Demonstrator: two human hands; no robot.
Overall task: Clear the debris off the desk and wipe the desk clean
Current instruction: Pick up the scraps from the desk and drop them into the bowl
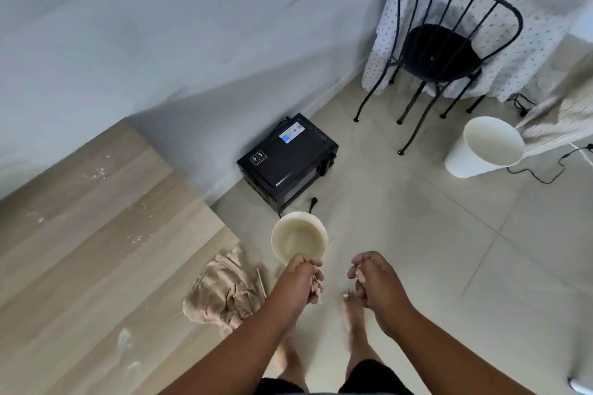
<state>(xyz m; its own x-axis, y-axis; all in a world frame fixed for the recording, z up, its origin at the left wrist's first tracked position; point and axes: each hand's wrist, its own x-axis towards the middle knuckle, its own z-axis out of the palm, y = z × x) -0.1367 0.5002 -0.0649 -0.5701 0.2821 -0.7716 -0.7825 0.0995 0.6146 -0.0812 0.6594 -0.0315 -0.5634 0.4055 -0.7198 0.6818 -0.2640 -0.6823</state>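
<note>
Both hands hang over the floor beside the desk (96, 250), fingers curled: the left hand (303, 279) grips pale debris (316, 289), and the right hand (373, 282) holds a smaller clump. I judge the step is dumping it, so each hand should move squarely above the small cream bin (298, 242) before letting go. That bin looks nearly bare inside. Crumbs (96, 173) remain on the desk; the cloth (221, 295) lies at its corner. 1 larger white bin (484, 147) stands well apart, its contents unseen.
</note>
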